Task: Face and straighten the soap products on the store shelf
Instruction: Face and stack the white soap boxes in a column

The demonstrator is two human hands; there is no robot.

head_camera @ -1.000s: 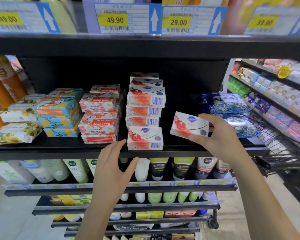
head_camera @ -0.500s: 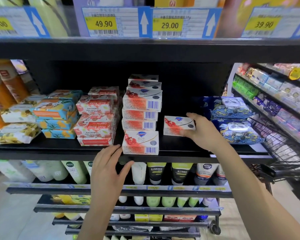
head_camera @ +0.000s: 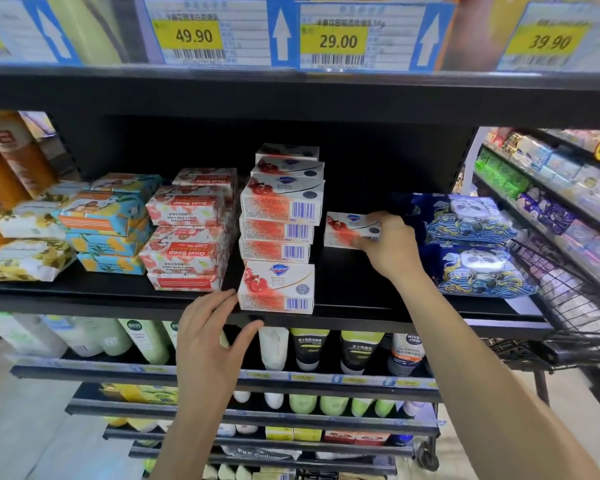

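Note:
On the black shelf [head_camera: 354, 306], my right hand [head_camera: 388, 247] grips a white and red soap box [head_camera: 343, 228] that sits on the shelf to the right of a stack of the same boxes [head_camera: 281, 206]. One more such box [head_camera: 278, 287] lies at the shelf's front edge. My left hand [head_camera: 212, 327] hovers at that edge, fingers relaxed, fingertips next to the front box's left side. Upside-down Goat Soap boxes [head_camera: 187, 230] are stacked left of the stack.
Blue and orange soap packs [head_camera: 108, 223] and yellow floral packs [head_camera: 25, 259] fill the left end. Blue panda packs [head_camera: 471, 244] lie on the right. Price tags [head_camera: 194, 36] hang above. Tubes and bottles [head_camera: 354, 351] line the lower shelves. A wire basket [head_camera: 575, 306] juts in at right.
My right hand carried the soap box from mid-air down and back onto the shelf beside the stack. My left hand rose slightly toward the front box.

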